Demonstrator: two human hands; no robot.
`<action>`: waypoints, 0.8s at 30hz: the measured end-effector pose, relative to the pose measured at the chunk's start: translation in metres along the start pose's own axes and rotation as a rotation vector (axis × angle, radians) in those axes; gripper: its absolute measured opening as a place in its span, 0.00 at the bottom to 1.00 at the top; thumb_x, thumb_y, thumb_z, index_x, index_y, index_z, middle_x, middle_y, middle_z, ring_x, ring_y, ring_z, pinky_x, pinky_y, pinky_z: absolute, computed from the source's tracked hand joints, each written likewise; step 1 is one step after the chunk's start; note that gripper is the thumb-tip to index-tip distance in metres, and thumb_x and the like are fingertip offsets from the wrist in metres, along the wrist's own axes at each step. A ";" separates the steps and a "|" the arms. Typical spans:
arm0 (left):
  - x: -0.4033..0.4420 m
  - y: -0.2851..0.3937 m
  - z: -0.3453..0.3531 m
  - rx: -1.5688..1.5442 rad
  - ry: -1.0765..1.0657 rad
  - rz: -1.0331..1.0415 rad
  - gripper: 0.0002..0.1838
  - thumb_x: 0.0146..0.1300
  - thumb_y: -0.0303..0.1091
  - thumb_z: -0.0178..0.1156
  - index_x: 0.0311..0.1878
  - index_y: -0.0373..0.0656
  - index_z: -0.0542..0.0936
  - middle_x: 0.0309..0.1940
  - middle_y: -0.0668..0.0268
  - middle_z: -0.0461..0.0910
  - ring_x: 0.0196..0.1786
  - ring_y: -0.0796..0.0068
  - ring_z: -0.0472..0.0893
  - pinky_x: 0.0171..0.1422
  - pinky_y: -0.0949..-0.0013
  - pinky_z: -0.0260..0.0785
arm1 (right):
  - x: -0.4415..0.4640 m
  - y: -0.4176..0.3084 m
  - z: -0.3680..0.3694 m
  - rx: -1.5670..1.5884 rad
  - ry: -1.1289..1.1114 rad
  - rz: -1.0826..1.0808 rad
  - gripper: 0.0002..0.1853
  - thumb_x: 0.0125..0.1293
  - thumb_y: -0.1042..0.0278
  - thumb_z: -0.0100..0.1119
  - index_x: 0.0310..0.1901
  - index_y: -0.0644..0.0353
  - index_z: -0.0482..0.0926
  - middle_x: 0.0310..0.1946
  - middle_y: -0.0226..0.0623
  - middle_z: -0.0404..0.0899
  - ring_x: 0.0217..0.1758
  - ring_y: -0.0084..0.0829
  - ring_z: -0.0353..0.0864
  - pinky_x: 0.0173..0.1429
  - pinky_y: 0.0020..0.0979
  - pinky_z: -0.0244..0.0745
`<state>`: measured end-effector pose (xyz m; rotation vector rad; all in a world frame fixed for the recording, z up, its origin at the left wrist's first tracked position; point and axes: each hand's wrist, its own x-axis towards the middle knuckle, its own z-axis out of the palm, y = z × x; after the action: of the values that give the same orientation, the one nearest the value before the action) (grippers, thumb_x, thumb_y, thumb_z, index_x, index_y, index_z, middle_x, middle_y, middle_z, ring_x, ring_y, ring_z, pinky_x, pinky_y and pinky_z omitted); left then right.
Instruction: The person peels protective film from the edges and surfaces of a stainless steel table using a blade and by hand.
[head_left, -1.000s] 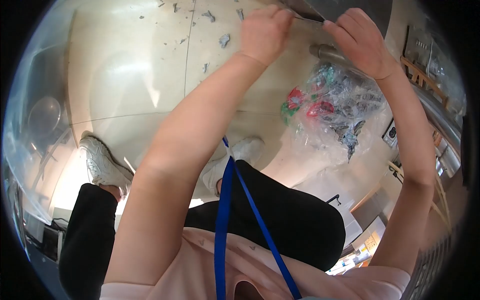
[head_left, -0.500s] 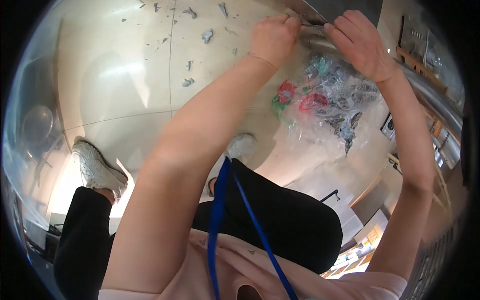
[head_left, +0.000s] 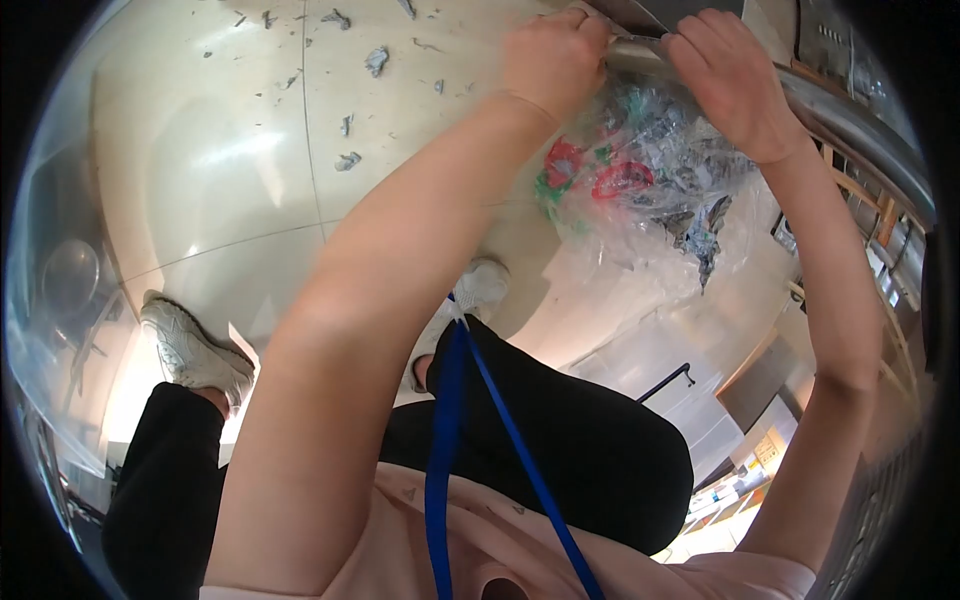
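Both my hands are raised at the top of the view, close together. My left hand (head_left: pixel 560 62) is closed, its fingers pinched at one end of a thin greyish strip (head_left: pixel 638 39). The fingers of my right hand (head_left: pixel 728 85) are bent and pinched at the other end. The strip spans the short gap in front of a shiny metal bar; what it is made of cannot be told. Below the hands lies a clear plastic bag (head_left: pixel 640 240) with crumpled film, red and green pieces and grey scraps in it.
Several grey scraps (head_left: pixel 376 62) lie scattered on the pale tiled floor (head_left: pixel 210 190). A curved metal bar (head_left: pixel 860 130) runs along the right. Pale shoes (head_left: pixel 190 345) stand on the floor. A blue lanyard (head_left: pixel 445 470) hangs before my chest. Clear plastic sheeting (head_left: pixel 60 300) is at far left.
The view has shifted slightly, so floor scraps and the bag appear further left. My right hand has moved a little to the right, and both hands keep their pinch.
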<state>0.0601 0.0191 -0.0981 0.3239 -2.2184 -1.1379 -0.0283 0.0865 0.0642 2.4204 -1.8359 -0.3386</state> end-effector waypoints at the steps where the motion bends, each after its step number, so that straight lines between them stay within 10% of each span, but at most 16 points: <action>1: -0.004 0.000 0.005 -0.010 -0.012 -0.022 0.03 0.48 0.27 0.54 0.28 0.44 0.72 0.21 0.58 0.71 0.25 0.57 0.73 0.29 0.58 0.66 | -0.001 -0.005 -0.003 -0.012 -0.033 0.016 0.07 0.36 0.69 0.50 0.18 0.59 0.64 0.18 0.35 0.59 0.24 0.34 0.63 0.26 0.32 0.59; 10: 0.013 -0.014 -0.057 0.082 0.220 -0.039 0.02 0.51 0.27 0.54 0.30 0.43 0.73 0.21 0.57 0.71 0.24 0.54 0.73 0.28 0.59 0.65 | 0.051 0.011 0.019 -0.054 0.439 -0.130 0.06 0.37 0.69 0.50 0.17 0.57 0.64 0.18 0.33 0.62 0.24 0.31 0.64 0.27 0.30 0.61; 24: 0.013 -0.028 -0.061 0.083 0.117 -0.047 0.03 0.50 0.29 0.56 0.29 0.42 0.74 0.23 0.57 0.74 0.27 0.55 0.75 0.31 0.59 0.66 | 0.065 0.010 -0.006 0.055 0.226 -0.091 0.05 0.41 0.69 0.50 0.18 0.57 0.66 0.20 0.34 0.65 0.26 0.33 0.68 0.32 0.29 0.64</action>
<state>0.0863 -0.0431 -0.0888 0.4672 -2.1686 -1.0260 -0.0194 0.0216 0.0641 2.4658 -1.6648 -0.0175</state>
